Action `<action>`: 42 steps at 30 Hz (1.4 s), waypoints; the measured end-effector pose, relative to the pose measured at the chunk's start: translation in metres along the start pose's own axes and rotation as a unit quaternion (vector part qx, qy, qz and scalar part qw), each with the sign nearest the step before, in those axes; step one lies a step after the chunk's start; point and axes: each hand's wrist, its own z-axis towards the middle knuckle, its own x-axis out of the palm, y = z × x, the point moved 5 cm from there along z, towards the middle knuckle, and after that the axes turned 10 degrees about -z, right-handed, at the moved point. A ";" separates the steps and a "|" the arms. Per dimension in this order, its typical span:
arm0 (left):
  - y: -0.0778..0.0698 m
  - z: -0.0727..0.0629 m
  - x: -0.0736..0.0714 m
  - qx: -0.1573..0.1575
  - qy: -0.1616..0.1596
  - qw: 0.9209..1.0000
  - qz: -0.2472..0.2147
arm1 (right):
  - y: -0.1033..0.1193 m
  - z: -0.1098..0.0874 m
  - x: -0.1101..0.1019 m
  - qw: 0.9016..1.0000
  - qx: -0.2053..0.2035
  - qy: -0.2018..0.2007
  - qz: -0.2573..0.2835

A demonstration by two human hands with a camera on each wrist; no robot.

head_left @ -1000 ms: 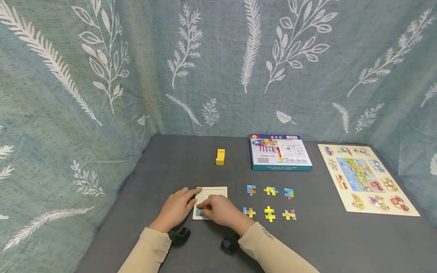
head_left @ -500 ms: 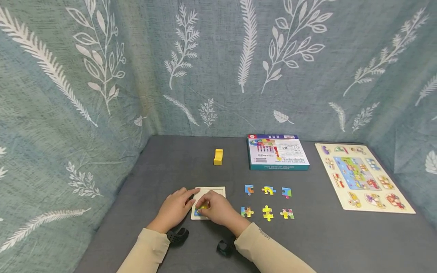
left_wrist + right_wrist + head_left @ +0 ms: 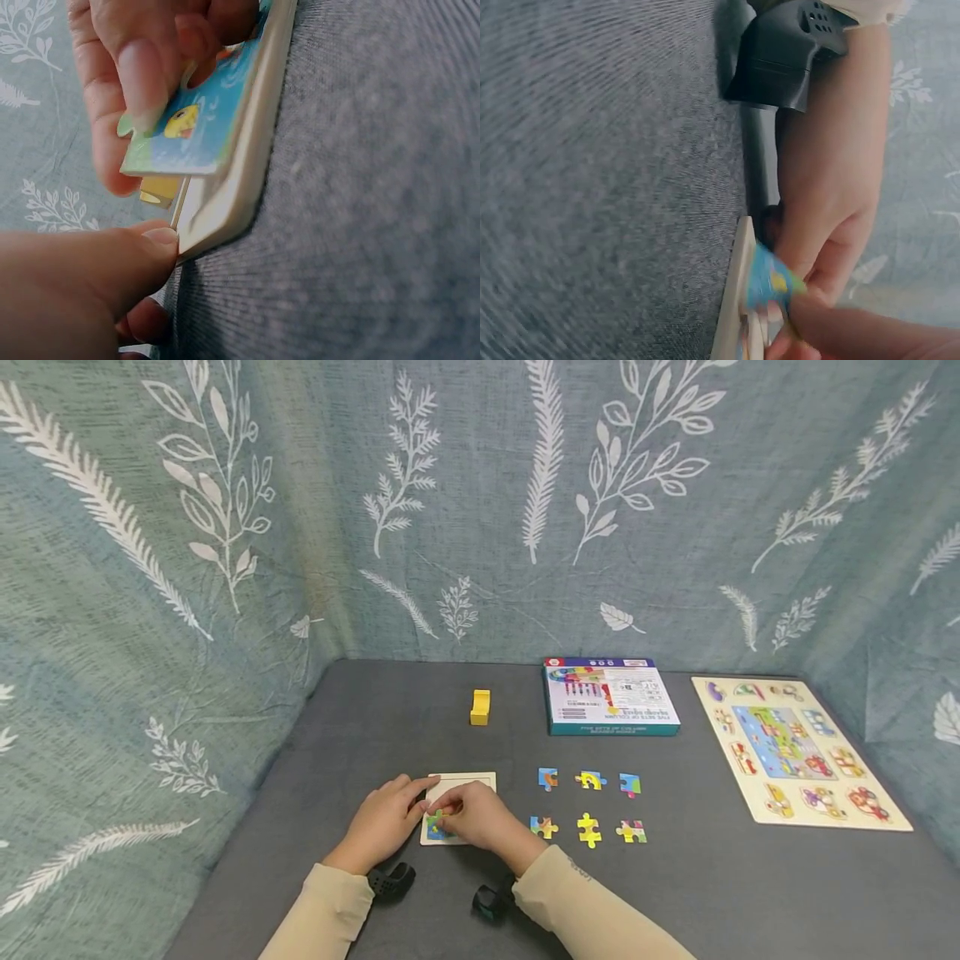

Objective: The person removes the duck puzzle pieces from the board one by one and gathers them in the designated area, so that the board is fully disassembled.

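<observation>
A small pale wooden puzzle tray (image 3: 486,776) lies in front of the person. The left hand (image 3: 381,820) holds its left side, with the thumb on the rim in the left wrist view. Over the tray's near-left part, the right hand (image 3: 480,817) pinches a blue and green puzzle piece (image 3: 221,124) with a yellow duck on it. That piece is tilted, its near edge raised above the tray floor. Fingers hide part of it and much of the tray's inside.
Several loose jigsaw pieces (image 3: 588,831) lie in two rows right of the tray. Behind are a yellow block (image 3: 480,707) and a flat printed box (image 3: 611,697). A wooden picture board (image 3: 802,793) lies far right. A patterned curtain (image 3: 480,510) stands behind the table.
The right hand stays over the tray's near-left part; its fingers have shifted, and more of the blue and green piece shows. The left hand stays on the tray. The head view has shifted slightly.
</observation>
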 end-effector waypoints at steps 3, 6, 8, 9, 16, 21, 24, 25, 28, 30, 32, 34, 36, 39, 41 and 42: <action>0.000 -0.001 -0.001 0.003 -0.003 1.000 -0.001 | 0.001 -0.003 0.001 1.000 -0.010 0.005 0.020; 0.001 -0.001 0.000 -0.001 -0.001 1.000 -0.001 | -0.002 -0.005 -0.001 0.998 -0.024 0.012 0.055; 0.001 -0.002 0.001 -0.004 0.002 1.000 0.001 | -0.004 -0.009 -0.009 0.997 -0.041 0.010 0.071; 0.001 -0.002 0.001 -0.005 0.002 1.000 0.001 | -0.004 -0.011 -0.015 0.996 -0.054 0.005 0.070; -0.005 0.004 0.001 0.006 -0.018 1.000 0.010 | -0.016 -0.058 -0.086 0.993 -0.117 -0.029 -0.019; -0.003 0.005 -0.001 0.002 -0.017 1.000 0.016 | -0.047 -0.090 -0.108 0.995 -0.091 -0.023 -0.041; -0.001 0.002 0.001 -0.008 -0.011 1.000 0.016 | -0.062 -0.099 -0.102 0.995 -0.087 -0.004 -0.040; 0.000 0.002 0.001 -0.011 -0.009 1.000 0.014 | -0.066 -0.101 -0.098 0.996 -0.085 0.004 -0.039; 0.000 0.000 0.002 -0.015 -0.008 1.000 0.003 | -0.070 -0.106 -0.085 0.995 -0.083 0.020 -0.047; -0.001 -0.001 0.002 -0.015 -0.009 1.000 -0.004 | -0.069 -0.107 -0.078 0.994 -0.087 0.020 -0.065; -0.001 -0.002 0.003 -0.015 -0.008 1.000 -0.008 | -0.067 -0.109 -0.074 0.992 -0.094 0.012 -0.083; -0.001 -0.003 0.004 -0.017 -0.008 1.000 -0.008 | -0.065 -0.109 -0.071 0.990 -0.100 0.000 -0.096; 0.000 -0.003 0.004 -0.020 -0.010 1.000 -0.005 | -0.064 -0.108 -0.069 0.990 -0.102 -0.008 -0.098; 0.000 -0.004 0.002 -0.023 -0.009 1.000 0.002 | -0.062 -0.105 -0.067 0.988 -0.104 -0.023 -0.113; -0.001 -0.004 0.001 -0.020 -0.007 1.000 0.006 | -0.060 -0.105 -0.065 0.983 -0.104 -0.039 -0.147; -0.001 -0.004 0.000 -0.019 -0.006 1.000 0.007 | -0.059 -0.106 -0.064 0.979 -0.105 -0.050 -0.170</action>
